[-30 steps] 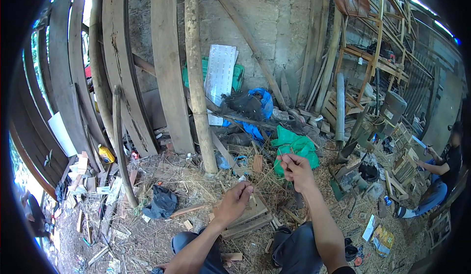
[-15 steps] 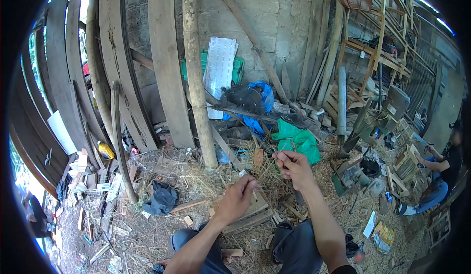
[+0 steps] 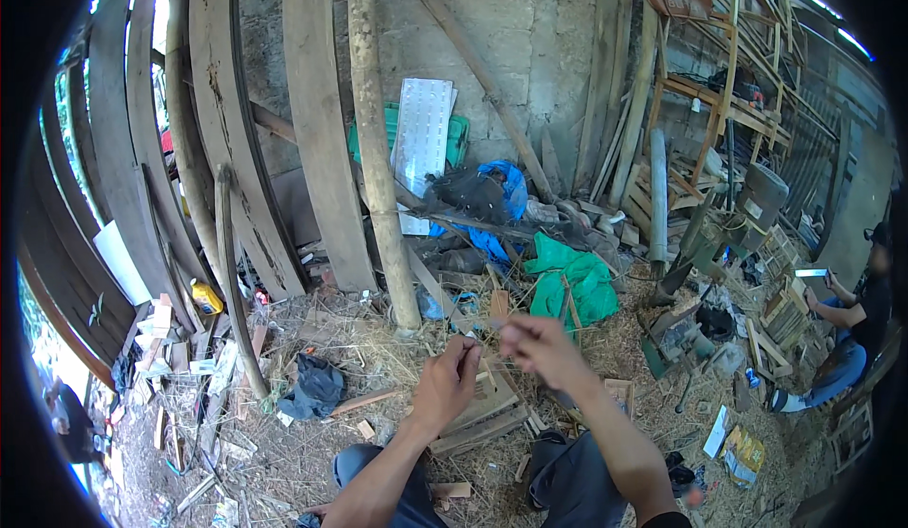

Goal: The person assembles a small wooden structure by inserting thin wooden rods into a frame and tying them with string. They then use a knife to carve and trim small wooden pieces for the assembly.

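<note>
My left hand (image 3: pixel 446 381) is closed in a pinch, thumb pressed to the fingers. A tiny pale bit shows at its fingertips, too small to name. Just to its right and a little higher is my right hand (image 3: pixel 549 353), its bent fingers smeared by motion, so what they hold, if anything, does not show. The two hands are close together but apart. Below them, between my knees, a small wooden frame or box of slats (image 3: pixel 482 419) rests on the littered ground, partly hidden by my left hand.
Green plastic sheeting (image 3: pixel 572 282) lies ahead, near a wooden post (image 3: pixel 378 150). A black plastic bag (image 3: pixel 314 386) and wood scraps lie to the left, with a yellow bottle (image 3: pixel 205 296) farther off. At the far right, another person (image 3: pixel 856 315) sits holding a pale flat thing.
My right hand has swung left and slightly down, blurring. My left hand has shifted a little left. The person at the right now holds up a pale flat thing.
</note>
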{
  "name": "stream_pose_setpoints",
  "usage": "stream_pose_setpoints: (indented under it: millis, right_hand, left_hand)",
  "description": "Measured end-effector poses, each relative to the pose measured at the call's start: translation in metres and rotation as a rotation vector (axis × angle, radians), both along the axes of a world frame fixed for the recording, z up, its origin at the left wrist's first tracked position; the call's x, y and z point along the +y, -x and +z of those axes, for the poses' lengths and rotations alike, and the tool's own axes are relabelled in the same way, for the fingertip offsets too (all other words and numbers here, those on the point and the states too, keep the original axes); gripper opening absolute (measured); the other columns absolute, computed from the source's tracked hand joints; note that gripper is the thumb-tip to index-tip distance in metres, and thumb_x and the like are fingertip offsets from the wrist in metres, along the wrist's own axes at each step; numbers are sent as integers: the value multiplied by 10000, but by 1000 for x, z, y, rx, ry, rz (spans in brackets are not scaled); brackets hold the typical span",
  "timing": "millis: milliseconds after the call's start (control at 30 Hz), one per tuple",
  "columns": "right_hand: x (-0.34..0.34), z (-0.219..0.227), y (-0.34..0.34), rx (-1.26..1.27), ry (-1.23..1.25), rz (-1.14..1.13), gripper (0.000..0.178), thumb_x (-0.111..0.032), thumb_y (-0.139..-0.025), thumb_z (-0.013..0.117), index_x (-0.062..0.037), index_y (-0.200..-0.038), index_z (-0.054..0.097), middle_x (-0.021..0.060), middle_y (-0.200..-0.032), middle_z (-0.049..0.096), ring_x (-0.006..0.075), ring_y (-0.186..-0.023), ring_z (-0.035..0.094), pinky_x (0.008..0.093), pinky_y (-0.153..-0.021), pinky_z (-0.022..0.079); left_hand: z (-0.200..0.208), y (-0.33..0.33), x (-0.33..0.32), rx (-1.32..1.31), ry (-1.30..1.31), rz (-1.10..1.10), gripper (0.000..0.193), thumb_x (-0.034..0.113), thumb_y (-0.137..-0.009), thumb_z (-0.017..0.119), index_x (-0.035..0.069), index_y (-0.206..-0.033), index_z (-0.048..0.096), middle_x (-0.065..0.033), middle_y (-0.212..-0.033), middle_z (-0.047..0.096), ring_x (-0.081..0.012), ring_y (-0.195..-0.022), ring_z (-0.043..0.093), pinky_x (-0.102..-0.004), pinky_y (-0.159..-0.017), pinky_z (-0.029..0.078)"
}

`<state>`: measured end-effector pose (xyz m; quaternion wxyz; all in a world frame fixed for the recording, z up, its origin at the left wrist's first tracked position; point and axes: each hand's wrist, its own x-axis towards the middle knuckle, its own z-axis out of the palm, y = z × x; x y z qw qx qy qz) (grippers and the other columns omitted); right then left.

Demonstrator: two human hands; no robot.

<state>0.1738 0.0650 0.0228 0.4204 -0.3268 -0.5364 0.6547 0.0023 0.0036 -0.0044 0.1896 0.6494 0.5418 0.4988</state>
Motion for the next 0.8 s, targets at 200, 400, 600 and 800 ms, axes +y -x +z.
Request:
stream_pose_setpoints:
  millis: [200,400,600,800]
  right_hand:
    - [4,0,-2,-42,-55,28,203,-174,-945,552,10,-893,617,2,-688,558,39,-484,391,193,-421,289]
    - [8,-16,3,-161,-188,-98,171,-125,-923,566,15,-857,638,18,-724,596,36,-521,413,190,-444,298]
    - [12,-10,-9,-83,-117,-60,168,-164,-932,561,-13,-925,633,-14,-710,534,31,-497,375,194,-416,263]
    - [17,-3,-22,73,-32,-160,189,-180,-924,578,-7,-969,637,-22,-687,515,30,-491,365,194,-415,259]
  left_hand:
    - [-7,-8,8,168,-179,30,83,66,-889,572,28,-955,539,-194,-642,587,-364,-566,603,-394,-471,423]
    - [-4,-6,6,84,-54,17,67,66,-903,560,17,-946,547,-166,-589,550,-284,-485,567,-339,-467,410]
    - [-5,-6,6,52,-85,1,71,70,-912,548,8,-946,547,-147,-580,529,-229,-476,538,-329,-467,391]
    - [-2,-5,2,8,-48,-37,98,101,-930,533,4,-937,546,-130,-595,515,-191,-474,490,-316,-471,375]
